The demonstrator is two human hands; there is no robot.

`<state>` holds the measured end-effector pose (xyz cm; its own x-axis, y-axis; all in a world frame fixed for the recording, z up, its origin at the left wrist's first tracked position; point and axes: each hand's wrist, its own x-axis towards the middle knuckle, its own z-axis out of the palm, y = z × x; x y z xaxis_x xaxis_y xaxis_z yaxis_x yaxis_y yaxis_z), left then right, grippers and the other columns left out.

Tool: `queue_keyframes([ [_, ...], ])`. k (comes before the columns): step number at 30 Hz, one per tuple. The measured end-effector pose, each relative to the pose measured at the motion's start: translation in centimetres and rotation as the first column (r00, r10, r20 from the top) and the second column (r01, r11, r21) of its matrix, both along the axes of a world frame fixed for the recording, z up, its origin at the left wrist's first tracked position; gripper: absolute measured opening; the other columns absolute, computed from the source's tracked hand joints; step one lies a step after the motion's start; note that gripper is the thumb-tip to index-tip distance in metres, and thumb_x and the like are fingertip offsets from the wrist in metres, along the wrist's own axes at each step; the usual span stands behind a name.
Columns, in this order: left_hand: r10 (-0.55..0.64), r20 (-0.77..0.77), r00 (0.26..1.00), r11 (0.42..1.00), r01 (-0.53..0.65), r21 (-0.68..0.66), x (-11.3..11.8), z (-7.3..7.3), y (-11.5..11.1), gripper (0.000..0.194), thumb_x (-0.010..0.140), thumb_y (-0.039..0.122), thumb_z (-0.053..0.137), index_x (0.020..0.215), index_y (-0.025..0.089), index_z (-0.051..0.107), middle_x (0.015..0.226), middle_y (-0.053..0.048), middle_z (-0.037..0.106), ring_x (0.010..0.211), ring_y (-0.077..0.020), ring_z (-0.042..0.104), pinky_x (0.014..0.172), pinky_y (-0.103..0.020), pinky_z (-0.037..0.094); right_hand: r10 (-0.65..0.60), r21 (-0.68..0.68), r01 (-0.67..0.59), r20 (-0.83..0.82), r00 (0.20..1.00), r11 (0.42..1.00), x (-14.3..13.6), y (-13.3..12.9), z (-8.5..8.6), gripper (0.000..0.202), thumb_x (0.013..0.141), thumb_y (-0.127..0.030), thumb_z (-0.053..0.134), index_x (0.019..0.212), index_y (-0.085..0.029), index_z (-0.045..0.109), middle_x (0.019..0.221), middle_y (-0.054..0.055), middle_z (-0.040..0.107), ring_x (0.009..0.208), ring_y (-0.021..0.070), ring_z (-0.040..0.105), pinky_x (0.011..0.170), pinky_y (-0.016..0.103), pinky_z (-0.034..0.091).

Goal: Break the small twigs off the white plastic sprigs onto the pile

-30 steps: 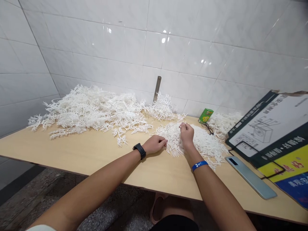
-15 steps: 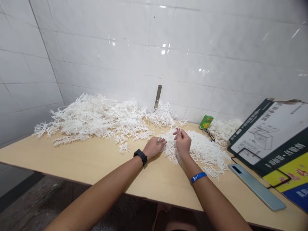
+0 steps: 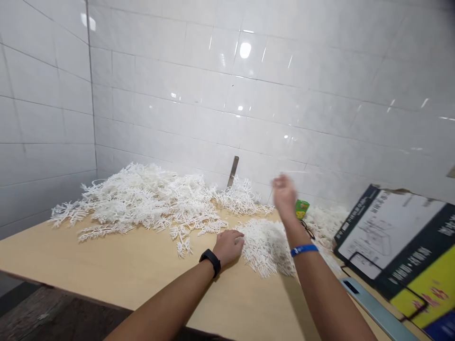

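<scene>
My left hand (image 3: pixel 229 246), with a black watch on its wrist, rests on the table at the left edge of a heap of white branched plastic pieces (image 3: pixel 265 246). Its fingers are curled in; whatever they hold is hidden. Above that heap my right hand (image 3: pixel 285 196) is lifted off the table, smeared by motion, a blue wristband below it. A faint white streak shows near its fingertips, too blurred to name. To the left spreads a bigger, tangled pile of white branched pieces (image 3: pixel 142 199).
Against the tiled wall leans a metal strip (image 3: pixel 233 171). At right are a green box (image 3: pixel 302 208), black cord, more white pieces (image 3: pixel 325 222), a large printed carton (image 3: pixel 401 251) and a light blue phone (image 3: pixel 380 308). The wooden table (image 3: pixel 149 270) has its front edge near me.
My right hand has risen away from the white heap and from my left hand. The left hand stays beside the heap. The view has tilted upward.
</scene>
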<state>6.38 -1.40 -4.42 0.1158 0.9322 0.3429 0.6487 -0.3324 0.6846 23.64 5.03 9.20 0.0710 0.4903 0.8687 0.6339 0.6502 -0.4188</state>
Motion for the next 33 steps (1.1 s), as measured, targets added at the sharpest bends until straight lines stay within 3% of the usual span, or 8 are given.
queue_keyframes([
  [3,0.023,0.059,0.998,0.999,-0.025,0.028,-0.1,0.0,0.0,0.036,0.086,0.033,0.048,0.111,0.023,0.072,0.119,-0.007,0.07,0.116,-0.0269,0.059,0.105,-0.041,0.039,-0.049,-0.199,0.058,0.048,0.998,0.978,-2.4,-0.1,-4.9,0.046,0.077,-0.034,0.067,0.112,-0.005,0.065,0.107,0.024,0.069,0.106,0.0379,0.065,0.092,0.05,0.051],
  [5,-0.004,0.062,0.998,0.999,0.001,0.046,-0.2,-0.2,0.1,0.033,0.085,0.029,0.049,0.106,0.022,0.073,0.114,-0.008,0.072,0.11,-0.0266,0.062,0.099,-0.038,0.044,-0.024,-0.428,0.066,0.104,0.994,0.901,-4.1,-0.6,-9.0,0.049,0.086,-0.033,0.053,0.127,-0.008,0.059,0.124,0.021,0.064,0.114,0.0349,0.062,0.098,0.049,0.048],
  [9,-0.047,0.06,0.997,0.997,0.043,0.059,-0.4,-0.5,0.5,0.027,0.082,0.019,0.048,0.096,0.018,0.072,0.099,-0.012,0.074,0.09,-0.0243,0.067,0.08,-0.032,0.049,0.15,-0.468,-0.086,0.102,0.983,0.88,-6.7,-1.8,-13.9,0.045,0.092,-0.029,0.037,0.125,-0.01,0.061,0.128,0.016,0.063,0.119,0.0283,0.059,0.105,0.043,0.045],
  [17,-0.049,0.072,0.996,0.999,0.047,0.018,-0.1,-0.7,1.1,0.02,0.081,0.015,0.046,0.084,0.016,0.066,0.087,-0.01,0.072,0.073,-0.0196,0.062,0.063,-0.027,0.043,0.236,-0.447,-0.186,0.059,0.97,0.875,-5.7,-2.6,-13.8,0.034,0.091,-0.028,0.039,0.095,-0.016,0.07,0.101,0.012,0.072,0.095,0.0261,0.066,0.088,0.042,0.051],
  [23,0.012,0.164,0.986,0.998,-0.022,0.06,-0.2,-0.4,0.6,0.021,0.088,0.021,0.045,0.088,0.017,0.066,0.087,-0.008,0.072,0.075,-0.0189,0.062,0.064,-0.027,0.045,0.304,-0.28,-0.283,0.034,0.952,0.917,-6.4,-3.3,-13.4,0.032,0.091,-0.026,0.043,0.108,-0.017,0.067,0.11,0.012,0.07,0.103,0.026,0.064,0.091,0.043,0.052],
  [27,0.067,0.264,0.962,0.979,-0.115,0.171,-0.9,0.7,1.1,0.024,0.092,0.023,0.045,0.095,0.019,0.067,0.096,-0.006,0.073,0.087,-0.0172,0.064,0.08,-0.028,0.05,0.341,-0.151,-0.339,-0.013,0.94,0.929,-6.7,-3.9,-12.9,0.034,0.091,-0.025,0.045,0.118,-0.016,0.063,0.114,0.014,0.068,0.105,0.0261,0.064,0.092,0.046,0.053],
  [30,0.245,0.277,0.929,0.953,-0.283,0.106,-3.0,2.2,2.1,0.026,0.091,0.018,0.043,0.1,0.018,0.067,0.105,-0.007,0.072,0.096,-0.0162,0.065,0.086,-0.027,0.051,0.478,-0.148,-0.474,-0.01,0.878,0.868,-7.0,-4.8,-12.7,0.035,0.091,-0.024,0.047,0.123,-0.018,0.06,0.117,0.013,0.067,0.107,0.025,0.063,0.09,0.044,0.054],
  [33,0.334,0.221,0.916,0.932,-0.357,0.07,-7.0,3.4,2.2,0.028,0.09,0.02,0.044,0.107,0.016,0.066,0.111,-0.01,0.07,0.098,-0.0191,0.065,0.084,-0.031,0.053,0.689,-0.358,-0.649,-0.019,0.724,0.672,-7.9,-6.3,-12.9,0.027,0.09,-0.021,0.045,0.105,-0.018,0.067,0.1,0.01,0.072,0.091,0.0209,0.068,0.079,0.036,0.057],
])
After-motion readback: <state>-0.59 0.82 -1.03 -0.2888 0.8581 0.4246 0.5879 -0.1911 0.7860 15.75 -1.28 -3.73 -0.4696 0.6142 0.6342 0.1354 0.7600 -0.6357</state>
